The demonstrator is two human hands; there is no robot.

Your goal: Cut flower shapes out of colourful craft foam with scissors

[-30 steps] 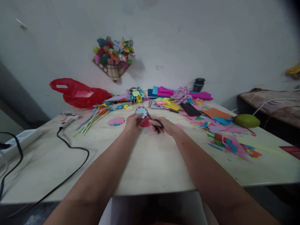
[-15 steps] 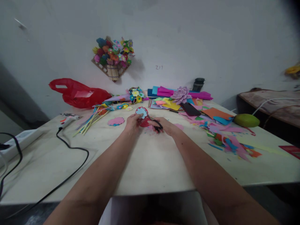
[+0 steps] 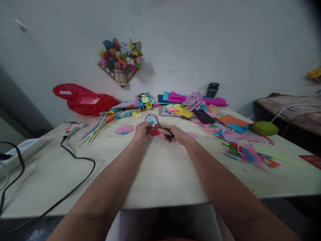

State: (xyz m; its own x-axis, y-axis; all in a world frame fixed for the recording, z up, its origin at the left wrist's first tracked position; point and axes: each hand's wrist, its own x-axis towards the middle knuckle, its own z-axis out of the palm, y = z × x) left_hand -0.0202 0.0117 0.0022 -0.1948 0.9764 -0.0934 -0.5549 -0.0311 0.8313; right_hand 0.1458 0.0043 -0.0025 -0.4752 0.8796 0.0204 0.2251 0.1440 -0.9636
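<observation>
At the far end of my link, I have the left hand [image 3: 142, 130] pinched on a light-blue, flower-shaped cutout [image 3: 151, 119] layered over a red sheet [image 3: 154, 130], above the whitish tabletop [image 3: 163, 180]. My right hand [image 3: 175, 133] grips black-handled scissors [image 3: 170, 134] beside them (blade gap: I can't tell).

Since a second ago, the black scissors [image 3: 169, 134] in your right hand [image 3: 177, 134] sit slightly further left, and the light-blue flower [image 3: 150, 120] in your left hand [image 3: 142, 130] shows more red paper [image 3: 156, 117] above it.
</observation>
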